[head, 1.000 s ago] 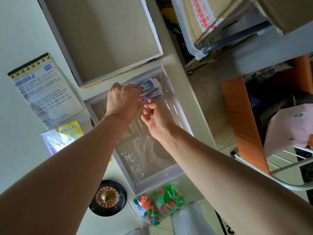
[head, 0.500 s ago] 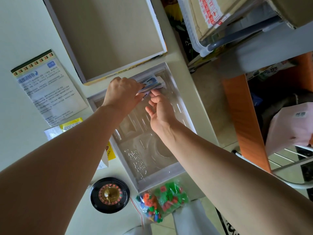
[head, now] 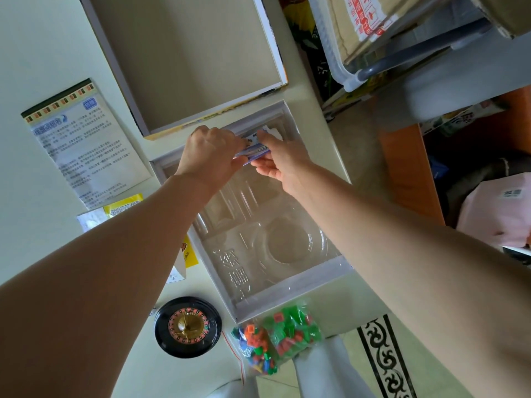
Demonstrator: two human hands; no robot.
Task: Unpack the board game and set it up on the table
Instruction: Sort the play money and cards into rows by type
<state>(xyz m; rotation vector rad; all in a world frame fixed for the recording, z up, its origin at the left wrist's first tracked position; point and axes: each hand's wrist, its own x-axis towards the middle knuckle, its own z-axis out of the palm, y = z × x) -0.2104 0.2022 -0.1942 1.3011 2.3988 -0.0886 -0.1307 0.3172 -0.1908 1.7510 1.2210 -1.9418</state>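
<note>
The white game box base (head: 290, 297) holds a clear plastic insert (head: 267, 234) with moulded hollows. At its far end a stack of cards (head: 253, 150) is lifted a little above the insert. My left hand (head: 212, 153) grips the stack's left end from above. My right hand (head: 278, 159) pinches the right end, with the thumb on top and the fingers underneath. A few loose white cards (head: 273, 130) lie behind the stack in the insert's far corner.
The upturned box lid (head: 186, 58) lies beyond the box base. A printed rule sheet (head: 83, 139) and a yellow packet (head: 123, 205) are at the left. A black roulette wheel (head: 188, 326) and a bag of coloured plastic pieces (head: 275, 337) sit near the table's front edge.
My right hand reached forward from beside the stack and took hold of its right end. The left hand kept its grip and the stack rose out of its slot.
</note>
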